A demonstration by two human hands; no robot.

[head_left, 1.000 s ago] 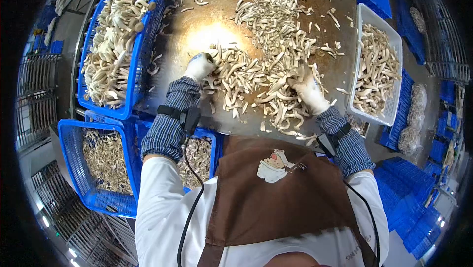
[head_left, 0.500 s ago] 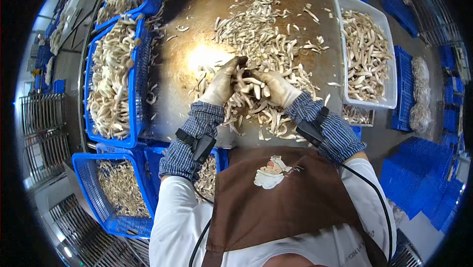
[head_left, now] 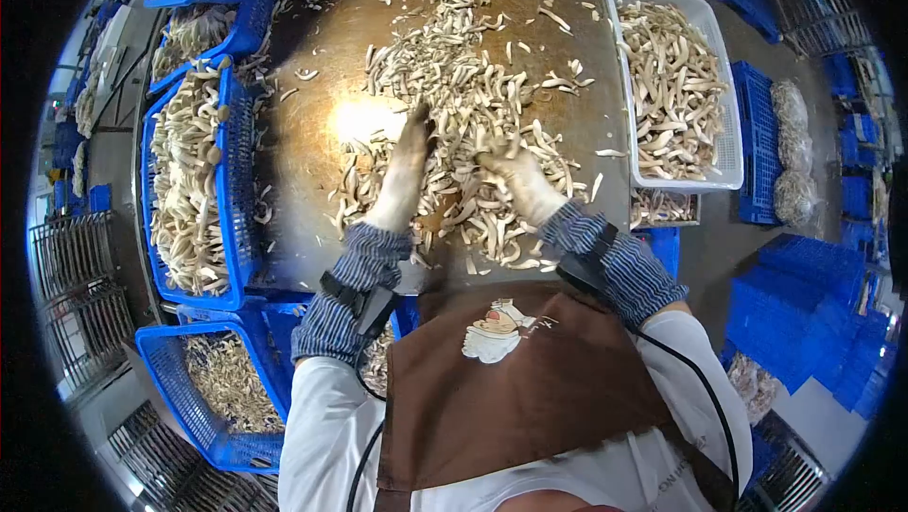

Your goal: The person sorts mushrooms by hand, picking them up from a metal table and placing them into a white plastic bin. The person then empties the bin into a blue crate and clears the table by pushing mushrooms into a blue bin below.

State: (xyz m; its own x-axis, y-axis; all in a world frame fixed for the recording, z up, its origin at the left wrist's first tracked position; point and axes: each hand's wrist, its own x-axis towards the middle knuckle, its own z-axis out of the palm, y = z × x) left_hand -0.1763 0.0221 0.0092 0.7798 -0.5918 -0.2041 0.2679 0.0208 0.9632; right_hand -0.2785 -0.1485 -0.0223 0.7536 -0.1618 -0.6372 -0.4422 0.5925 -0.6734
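A loose heap of pale mushrooms (head_left: pixel 473 96) is spread over the metal table (head_left: pixel 312 143). My left hand (head_left: pixel 407 167), in a glove with darkened fingers, is on edge at the left part of the heap; its fingers are stretched out and nothing shows in it. My right hand (head_left: pixel 515 176), also gloved, reaches into the middle of the heap with its fingers bent down at the mushrooms. Whether it grips any of them is too unclear to tell. The two hands are apart, with mushrooms between them.
A white basket (head_left: pixel 733 134) of mushrooms stands at the table's right side. Blue baskets (head_left: pixel 232 200) of mushrooms line the left edge, and another blue basket (head_left: pixel 203 432) with small pieces stands at the lower left. Stacked blue crates (head_left: pixel 804 304) are at the right.
My hands have moved apart from each other, and the mushrooms that were between them are no longer held up. The whole view has shifted slightly.
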